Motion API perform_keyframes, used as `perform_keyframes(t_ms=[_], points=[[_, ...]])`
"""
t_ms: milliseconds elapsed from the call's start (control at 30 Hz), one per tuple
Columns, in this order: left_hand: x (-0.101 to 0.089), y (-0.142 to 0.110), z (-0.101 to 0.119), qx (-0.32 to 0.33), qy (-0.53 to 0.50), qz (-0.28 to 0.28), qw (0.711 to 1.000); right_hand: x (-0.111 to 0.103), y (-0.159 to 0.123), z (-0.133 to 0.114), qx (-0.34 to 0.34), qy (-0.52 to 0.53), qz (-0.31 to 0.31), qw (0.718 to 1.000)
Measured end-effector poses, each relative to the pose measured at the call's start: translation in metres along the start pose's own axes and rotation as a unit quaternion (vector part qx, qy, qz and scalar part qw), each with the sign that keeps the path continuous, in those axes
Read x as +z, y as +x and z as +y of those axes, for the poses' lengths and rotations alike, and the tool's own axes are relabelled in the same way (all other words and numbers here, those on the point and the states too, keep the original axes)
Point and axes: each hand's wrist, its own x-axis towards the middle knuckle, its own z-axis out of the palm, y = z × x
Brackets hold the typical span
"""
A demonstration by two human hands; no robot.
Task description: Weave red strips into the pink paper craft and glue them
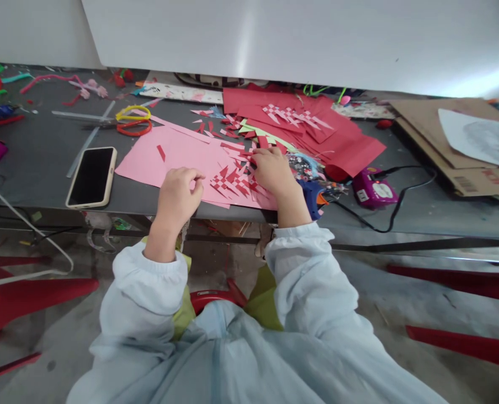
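My left hand [179, 194] is held over the near edge of a pink paper sheet [144, 154]. Its thumb and forefinger curl together, and nothing shows between them. Bent down onto the cut paper scraps is my right hand [275, 171]; its fingertips are partly hidden among them, so what they grip I cannot make out. Between the hands lies a red-and-pink checkered woven paper piece [232, 182] with pointed ends. Loose red and pink scraps [230, 134] are scattered behind it. One red strip [161, 152] rests alone on the pink sheet.
Yellow-and-orange-handled scissors [134, 120] and a phone [92, 177] lie at left. Red sheets [354, 146] bear another checkered piece [295, 116]. At right are a blue glue gun [312, 197], a purple box [374, 189] with a black cable, and cardboard [463, 151]. A white panel [275, 42] stands behind.
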Motion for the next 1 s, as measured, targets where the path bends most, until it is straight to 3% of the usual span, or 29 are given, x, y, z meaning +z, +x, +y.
perform_keyframes(t_ms=[167, 300, 400, 500, 633, 733, 867, 1000], points=[[0.001, 0.0, 0.003, 0.024, 0.019, -0.038, 0.999, -0.002, 0.003, -0.004, 0.026, -0.015, -0.03, 0.999], [0.001, 0.0, 0.005, 0.024, 0.023, -0.049, 0.998, -0.01, 0.003, -0.003, 0.021, 0.013, 0.001, 1.0], [0.001, 0.0, 0.008, 0.002, -0.004, -0.033, 0.999, -0.021, 0.0, -0.001, 0.007, 0.103, 0.059, 0.993], [0.003, 0.001, 0.013, -0.035, -0.076, -0.014, 0.996, -0.036, -0.007, -0.005, 0.017, 0.258, 0.088, 0.962], [0.008, 0.003, 0.019, -0.087, -0.218, 0.006, 0.972, -0.053, -0.021, -0.014, 0.003, 0.474, 0.015, 0.88], [0.011, 0.005, 0.023, -0.129, -0.331, -0.016, 0.935, -0.059, -0.027, -0.019, -0.01, 0.552, -0.044, 0.832], [0.012, 0.007, 0.03, -0.127, -0.419, -0.057, 0.897, -0.06, -0.031, -0.021, -0.023, 0.571, -0.119, 0.812], [0.012, 0.007, 0.036, -0.107, -0.418, -0.065, 0.9, -0.063, -0.035, -0.024, -0.033, 0.578, -0.164, 0.799]])
